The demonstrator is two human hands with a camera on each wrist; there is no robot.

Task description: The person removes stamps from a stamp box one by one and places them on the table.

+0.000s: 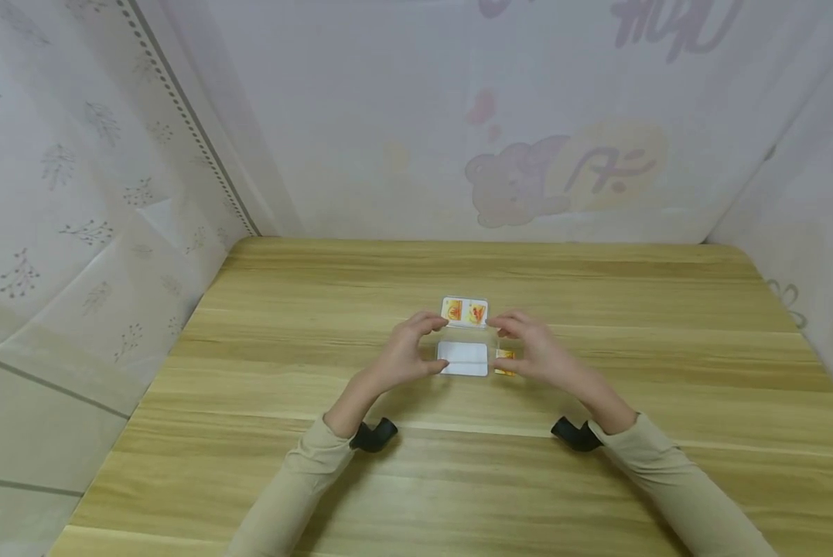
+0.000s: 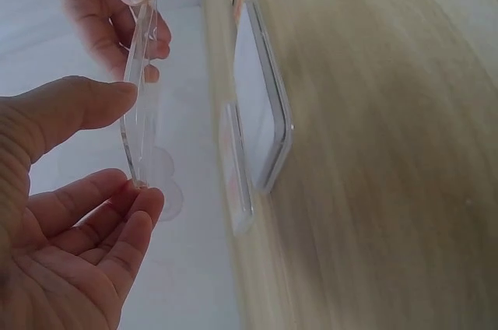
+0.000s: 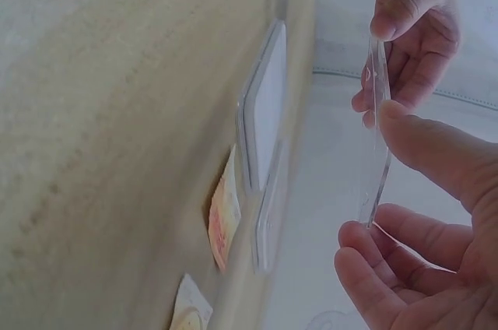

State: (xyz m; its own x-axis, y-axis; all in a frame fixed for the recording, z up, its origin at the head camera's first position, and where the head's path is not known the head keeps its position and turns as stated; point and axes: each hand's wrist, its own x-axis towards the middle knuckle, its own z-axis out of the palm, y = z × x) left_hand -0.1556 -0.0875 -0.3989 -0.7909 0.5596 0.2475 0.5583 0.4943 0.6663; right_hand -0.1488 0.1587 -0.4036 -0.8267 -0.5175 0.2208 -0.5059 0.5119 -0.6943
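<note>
A thin clear plastic panel (image 2: 138, 124) is held above the table between both hands. My left hand (image 1: 405, 352) pinches one end of it, thumb on the near edge and fingers at the far edge. My right hand (image 1: 537, 352) grips the other end the same way. Below the panel lies a flat white rectangle in a clear frame (image 1: 463, 357). Just beyond it is a clear-edged case (image 1: 466, 302) with two orange pictures side by side. A small orange picture piece (image 3: 224, 225) lies beside the white rectangle, partly behind my right hand in the head view.
Another small picture piece (image 3: 191, 307) shows at the bottom of the right wrist view. Black curved mounts (image 1: 376, 435) sit at both wrists. The wooden table (image 1: 458, 495) meets a printed cloth curtain (image 1: 360, 124) at the back, with more cloth at the sides.
</note>
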